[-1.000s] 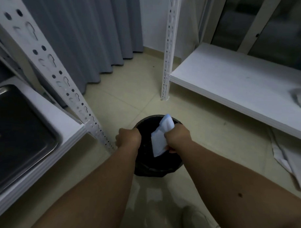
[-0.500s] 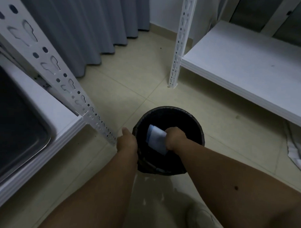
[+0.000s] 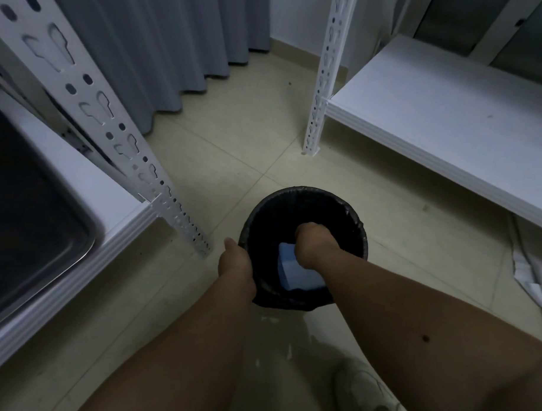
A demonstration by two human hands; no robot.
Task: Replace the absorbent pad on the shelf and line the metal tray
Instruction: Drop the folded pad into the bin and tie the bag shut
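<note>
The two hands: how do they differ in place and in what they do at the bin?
The left hand is outside the bin and grips its rim; the right hand is down inside it. The left hand touches only the bin; the right hand presses on the white pad, though its fingers are hidden. Both hands are bare and are at the same black bin on the floor.

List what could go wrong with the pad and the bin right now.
The right hand is deep inside the black bin, pressing the pad; pulling out could drag the pad back up. The bin might tip, since only the left hand steadies its rim.
</note>
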